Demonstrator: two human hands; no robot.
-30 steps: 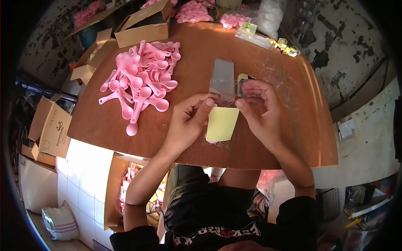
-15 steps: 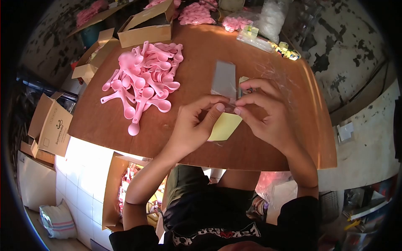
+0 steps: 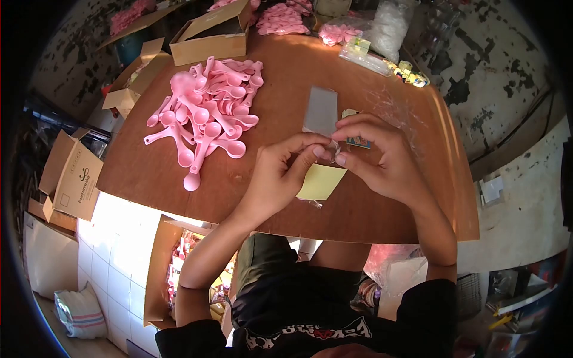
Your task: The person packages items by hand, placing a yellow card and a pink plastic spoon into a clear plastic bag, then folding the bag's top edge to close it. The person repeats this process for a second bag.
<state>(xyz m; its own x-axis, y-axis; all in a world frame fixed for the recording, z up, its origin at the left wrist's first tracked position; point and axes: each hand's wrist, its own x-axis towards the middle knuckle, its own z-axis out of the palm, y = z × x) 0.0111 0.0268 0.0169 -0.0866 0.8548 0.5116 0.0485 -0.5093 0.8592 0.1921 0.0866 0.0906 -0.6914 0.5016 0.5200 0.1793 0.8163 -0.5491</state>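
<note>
Thumb and forefinger of my left hand (image 3: 276,170) pinch a crinkled bit of clear plastic film (image 3: 328,155). On its other side, the fingertips of my right hand (image 3: 387,160) are closed on the same film. Directly below the fingers is a pale yellow paper (image 3: 322,182), with a scrap of clear plastic at its lower edge. A stack of greyish clear plastic sleeves (image 3: 321,110) lies just beyond my hands. Small printed cards (image 3: 358,141) are partly hidden behind my right fingers. Many pink plastic spoons (image 3: 206,113) are heaped to the left.
The brown wooden table (image 3: 268,209) has a curved outline. At its back stand an open cardboard box (image 3: 212,45), pink pieces in bags (image 3: 283,21) and small yellow packs (image 3: 409,74). Another open carton (image 3: 156,274) with packets sits below the front edge.
My right fingers have shifted slightly on the plastic film, which now shows bunched between both hands. The printed cards behind them are more exposed. The spoons lie as before.
</note>
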